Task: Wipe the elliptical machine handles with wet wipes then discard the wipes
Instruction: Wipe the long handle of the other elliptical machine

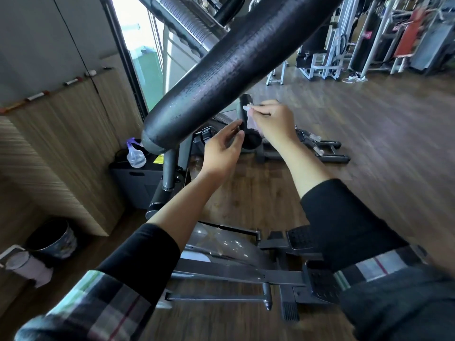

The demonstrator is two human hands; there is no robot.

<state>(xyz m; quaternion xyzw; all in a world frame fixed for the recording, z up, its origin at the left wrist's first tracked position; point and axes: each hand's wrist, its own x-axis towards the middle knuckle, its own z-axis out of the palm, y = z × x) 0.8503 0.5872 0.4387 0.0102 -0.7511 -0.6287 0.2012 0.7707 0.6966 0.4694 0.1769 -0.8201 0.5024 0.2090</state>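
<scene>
**Hands and a wipe at the small handle**

Plaid cuffs (103, 303) over black sleeves (138, 259) fill the bottom edge, closest of all. Both arms reach up and away from them.

Landmark: the big handle (229, 70), a thick black padded bar that slants across the top middle. Its round end points down and to the left.

Just below the big handle is the left hand (221, 151). Its fingers are straight and loose, and it grasps nothing. Its fingertips are close to a small black handle (246, 112), but whether they touch it is hard to tell.

Below and right of the big handle is the right hand (273, 119). Its fingers are curled and pinch a pale wipe (251, 119). The wipe lies against the small handle, right beside the left fingertips.

Under the big handle's round end, to the left, a spray bottle (135, 156) with a purple top sits on a dark box (135, 185). A little yellow thing (158, 159) lies on the box too.

Far below the big handle are the machine's grey bars (236, 274) and black foot pedals (320, 286), on a brown wood floor (369, 143).

Far down and left of the big handle, a black bin (53, 238) stands by a wood panel wall (61, 143). A white roll (27, 267) lies next to the bin.

Up and right of the big handle, more gym machines (344, 45) stand well away. Left of its top, bright light comes through a glass door (142, 57).
</scene>
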